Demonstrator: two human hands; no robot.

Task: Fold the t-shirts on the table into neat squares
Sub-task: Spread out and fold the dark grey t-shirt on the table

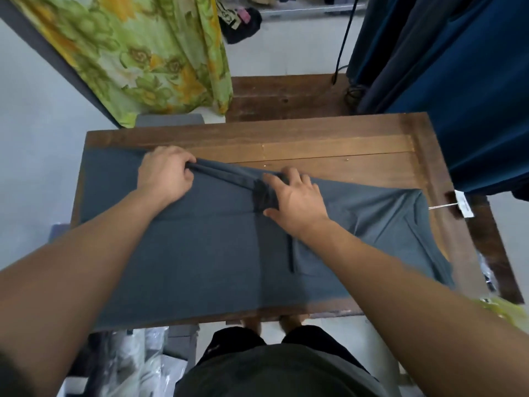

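Your forearms reached in from the near side and met over the shirt [200, 253], which lay spread across most of the table [372, 164], its near edge reaching the table's front edge. Your left hand [166, 174] was clenched, knuckles up, around a rolled ridge of cloth at the far side of the shirt, with the wrist low on the fabric. That ridge ran taut and slanting to your right hand [297, 199], which sat near the middle of the shirt on a dark bunched patch, probably a sleeve. Its fingers were spread and nearly straight, the thumb out toward you, so it read as pressing the bunch down rather than grasping it; a pinch hidden under the palm could not be ruled out. By my reading you were in the first lengthwise fold, with the far side, sleeve included, being brought inward over the body of the shirt. The next move called for both hands to carry that ridge toward you evenly, so that the new edge would land straight and parallel to the near one with the bunched part flat inside. The right end of the shirt was creased and would have wanted smoothing before any crosswise fold. No finished square was in view, so the task looked to be at an early stage.
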